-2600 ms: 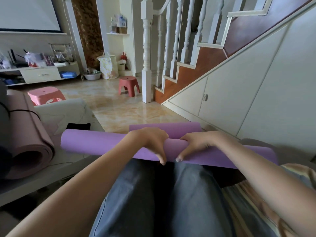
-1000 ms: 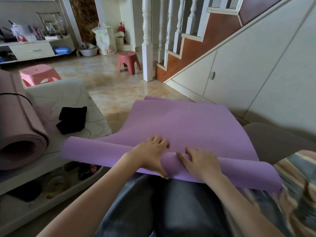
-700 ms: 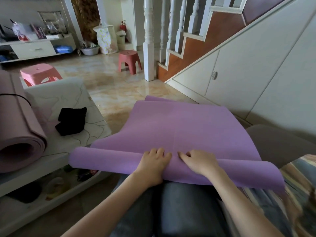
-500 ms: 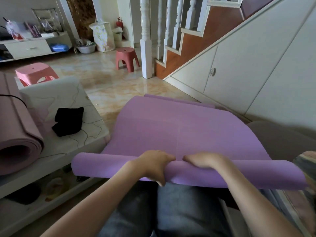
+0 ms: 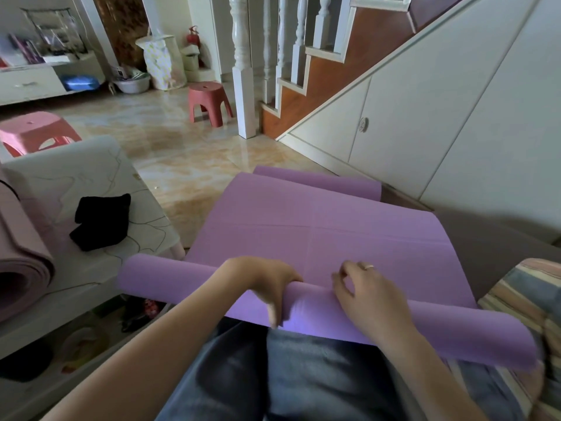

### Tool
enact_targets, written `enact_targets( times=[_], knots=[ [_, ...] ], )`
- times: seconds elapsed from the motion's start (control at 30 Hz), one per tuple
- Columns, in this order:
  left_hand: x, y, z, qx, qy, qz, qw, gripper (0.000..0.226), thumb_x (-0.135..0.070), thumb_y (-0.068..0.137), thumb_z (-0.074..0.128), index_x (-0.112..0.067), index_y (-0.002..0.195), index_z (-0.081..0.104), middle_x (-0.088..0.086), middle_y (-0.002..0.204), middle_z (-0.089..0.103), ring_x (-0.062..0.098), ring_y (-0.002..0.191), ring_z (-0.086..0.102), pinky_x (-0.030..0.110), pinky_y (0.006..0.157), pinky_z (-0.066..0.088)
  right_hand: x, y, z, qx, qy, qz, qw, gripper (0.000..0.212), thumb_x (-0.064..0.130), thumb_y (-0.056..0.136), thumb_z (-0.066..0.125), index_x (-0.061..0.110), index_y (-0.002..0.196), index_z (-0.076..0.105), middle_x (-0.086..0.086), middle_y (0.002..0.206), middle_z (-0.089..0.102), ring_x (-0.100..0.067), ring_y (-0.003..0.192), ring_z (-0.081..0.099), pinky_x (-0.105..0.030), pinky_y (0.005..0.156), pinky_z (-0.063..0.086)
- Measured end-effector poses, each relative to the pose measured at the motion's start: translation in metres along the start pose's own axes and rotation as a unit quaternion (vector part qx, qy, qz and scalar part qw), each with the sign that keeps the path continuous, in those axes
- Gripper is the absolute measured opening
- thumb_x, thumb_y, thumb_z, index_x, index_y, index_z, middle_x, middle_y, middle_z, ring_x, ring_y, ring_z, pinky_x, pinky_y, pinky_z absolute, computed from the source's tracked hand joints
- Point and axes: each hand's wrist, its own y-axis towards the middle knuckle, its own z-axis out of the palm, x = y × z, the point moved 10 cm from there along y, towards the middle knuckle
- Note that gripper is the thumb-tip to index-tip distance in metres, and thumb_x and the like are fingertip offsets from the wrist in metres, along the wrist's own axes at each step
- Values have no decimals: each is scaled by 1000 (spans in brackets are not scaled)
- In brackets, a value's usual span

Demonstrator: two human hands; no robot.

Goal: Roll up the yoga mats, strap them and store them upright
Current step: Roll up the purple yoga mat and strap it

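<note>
A smooth purple foam yoga mat, faintly creased, lies rolled at its near end across the lap, flat beyond, where the left hand curls over the roll and the right hand presses it half-open.

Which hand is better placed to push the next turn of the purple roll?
Left, probably. The left hand is wrapped over the purple mat's rolled part, thumb underneath. The right hand lies on top with its fingers lifted at the seam, so it must regrip first.
</note>
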Motion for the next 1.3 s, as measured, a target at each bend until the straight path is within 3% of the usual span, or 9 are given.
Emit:
enact_targets(
  times=[0.17,0.4,0.53,0.73,0.8,0.9,1.1,1.17,1.3],
  knots=[
    [7,19,7,75,19,-27,997,77,-30,61,89,-29,127,52,-6,124,59,22,111,56,41,100,45,0,-5,15,-6,-94,17,995,59,66,85,11,29,95,56,2,90,69,-24,90,65,-36,80,41],
    [11,-1,-32,-132,110,-31,985,98,-51,66,81,-30,144,26,-2,134,44,23,121,47,41,101,35,-20,49,30,71,-77,69,992,50,54,96,27,21,91,64,-6,106,69,-27,101,62,-33,85,42],
    [-2,14,-1,-140,196,-33,970,122,-55,60,83,-24,152,9,7,139,37,30,120,43,43,101,34,-26,59,28,53,-90,96,990,53,52,95,30,16,104,67,-9,111,69,-28,106,62,-33,87,43],
    [-9,17,-27,-169,122,30,978,85,-28,65,81,-28,137,35,-2,126,56,24,113,55,35,82,47,-35,68,28,185,-43,96,977,56,52,98,29,14,126,59,-11,138,54,-29,125,51,-35,98,37],
    [-19,12,-41,-173,152,45,972,72,-24,66,79,-28,127,41,-2,116,60,24,105,57,32,70,43,-39,60,21,190,-12,80,978,54,59,98,25,22,114,61,-10,132,58,-29,120,53,-37,95,39],
    [-28,12,-46,-139,148,60,977,70,-24,66,81,-30,124,43,1,109,62,24,100,56,33,70,42,-41,38,2,134,-31,42,990,54,71,87,16,26,84,45,-5,102,66,-30,101,59,-39,84,44],
    [-28,16,-41,-19,13,90,996,77,-21,58,90,-33,122,50,-8,113,62,15,101,54,37,89,45,-41,32,-6,138,-64,39,988,83,75,72,-2,30,102,60,-1,92,56,-28,101,58,-36,78,39],
    [-26,18,-39,11,14,86,996,78,-21,57,91,-34,122,50,-11,113,61,17,104,55,39,93,45,-47,33,0,151,-39,76,985,69,70,89,13,23,91,62,-5,102,63,-29,104,58,-36,86,42],
    [-27,29,-14,86,13,66,994,79,-22,61,91,-34,126,47,-11,118,57,16,107,53,37,92,41,-61,29,28,213,-41,114,970,65,66,95,21,22,108,67,-4,125,63,-25,115,56,-34,92,40]
  ],
)
